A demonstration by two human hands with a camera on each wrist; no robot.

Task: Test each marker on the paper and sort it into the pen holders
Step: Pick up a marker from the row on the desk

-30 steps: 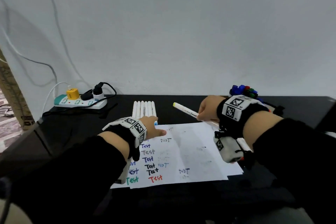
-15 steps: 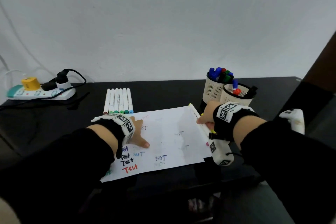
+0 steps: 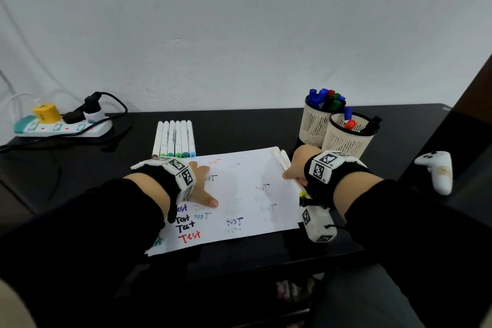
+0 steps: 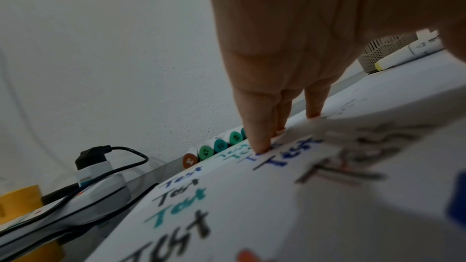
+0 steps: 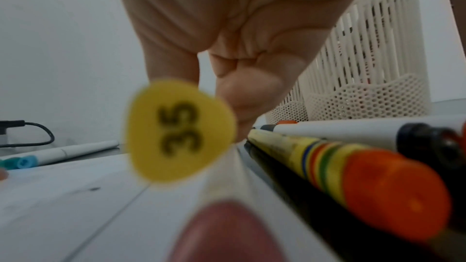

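A white paper sheet (image 3: 247, 194) with several "Test" scribbles lies on the black table. My left hand (image 3: 202, 186) presses flat on its left part, fingers (image 4: 259, 127) straight. My right hand (image 3: 292, 170) grips a white marker with a yellow cap (image 3: 282, 161) low at the sheet's right edge; its yellow end marked "35" (image 5: 180, 132) faces the right wrist camera. Two cream pen holders stand behind that hand: the back one (image 3: 314, 125) full of markers, the front one (image 3: 346, 141) with a few. Several white markers (image 3: 174, 138) lie in a row beyond the paper.
A power strip (image 3: 61, 126) with plugs and cables sits at the far left. A white game controller (image 3: 438, 170) lies on the right. An orange-capped marker (image 5: 378, 186) and a white one (image 5: 340, 132) lie beside the paper's right edge, under my right wrist.
My right hand has lowered the yellow marker from above the paper down to its right edge. The head view has swung right, bringing the pen holders into sight. My left hand stays on the sheet.
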